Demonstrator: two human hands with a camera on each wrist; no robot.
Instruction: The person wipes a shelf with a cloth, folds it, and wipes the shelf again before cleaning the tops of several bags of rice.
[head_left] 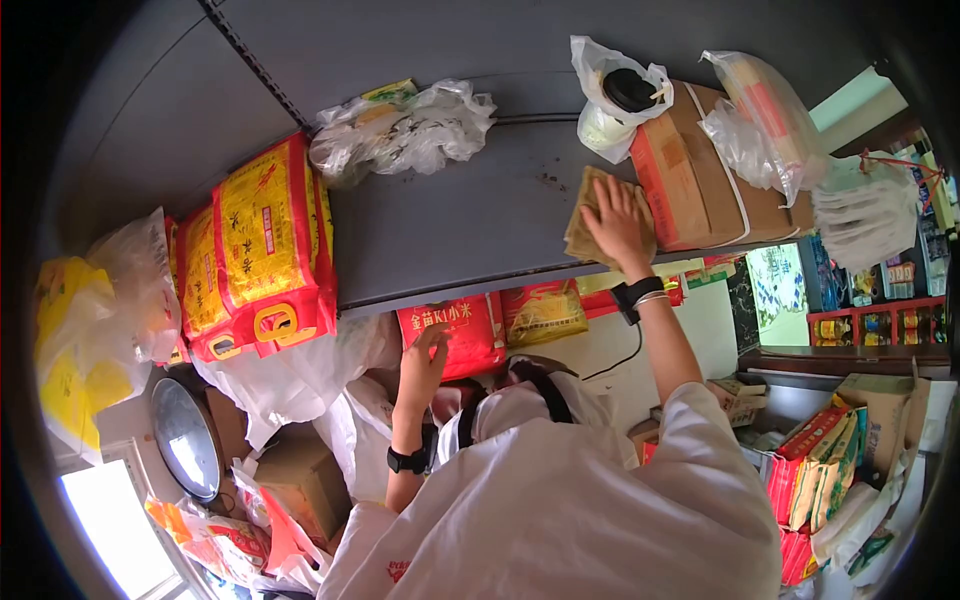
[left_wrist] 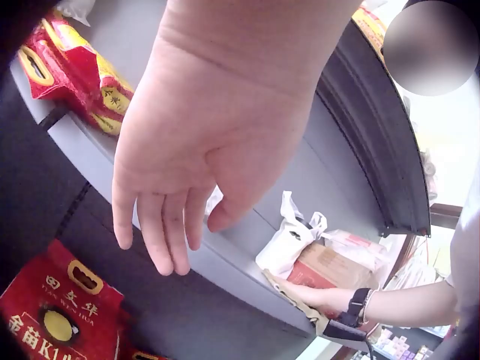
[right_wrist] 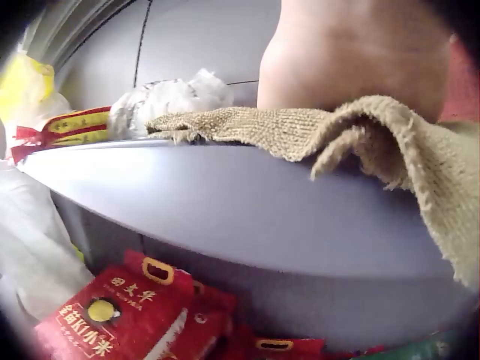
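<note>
My right hand [head_left: 620,225] presses with spread, straight fingers on a folded tan cloth [head_left: 582,238], which lies on the dark grey shelf [head_left: 450,225] near its front edge. Coarse fabric fills much of the right wrist view, where the cloth [right_wrist: 277,133] overhangs the shelf edge and hides my fingers. Holding nothing, my left hand [head_left: 425,365] hangs in front of the shelf edge, close to a red millet bag [head_left: 470,340] below. In the left wrist view its palm shows and the fingers are loosely extended.
Right of the cloth stand a cardboard box [head_left: 690,180] and a white plastic bag with a black-lidded container [head_left: 628,92]. Crumpled clear plastic bags [head_left: 410,130] lie at the shelf's back. Yellow-and-red bags [head_left: 255,240] fill its left end. Dark specks [head_left: 552,180] dot the shelf.
</note>
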